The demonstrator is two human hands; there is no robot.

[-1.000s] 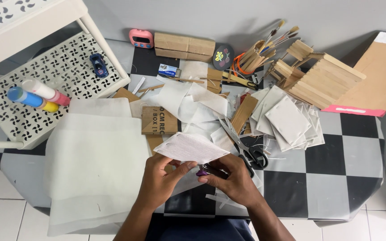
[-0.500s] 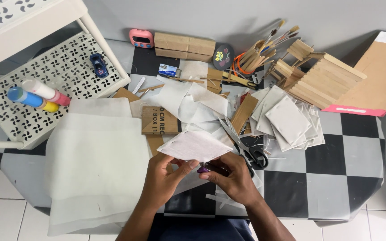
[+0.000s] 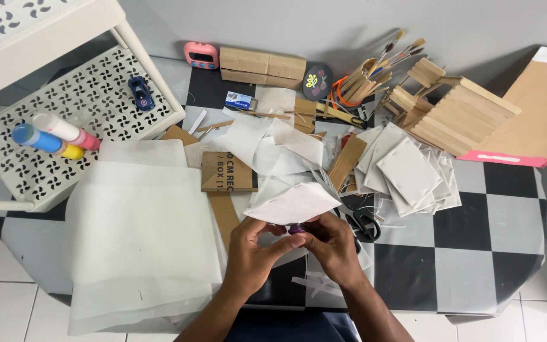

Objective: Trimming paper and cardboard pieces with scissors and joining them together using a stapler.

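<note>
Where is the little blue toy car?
In the head view, the little blue toy car sits at upper left on the white patterned shelf, up and right of the coloured tubes and left of the pink timer.

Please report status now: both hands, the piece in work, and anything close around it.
Left hand and right hand together under white paper piece, small purple object between them. Scissors just right.

Matt white paper sheet (image 3: 292,204) held above a glossy checkered mat (image 3: 476,253); translucent, smooth tracing-like sheets (image 3: 140,234) lie beside raw wooden stick structures (image 3: 457,114), brown cardboard (image 3: 226,172) and a perforated white plastic shelf (image 3: 83,107).
</note>
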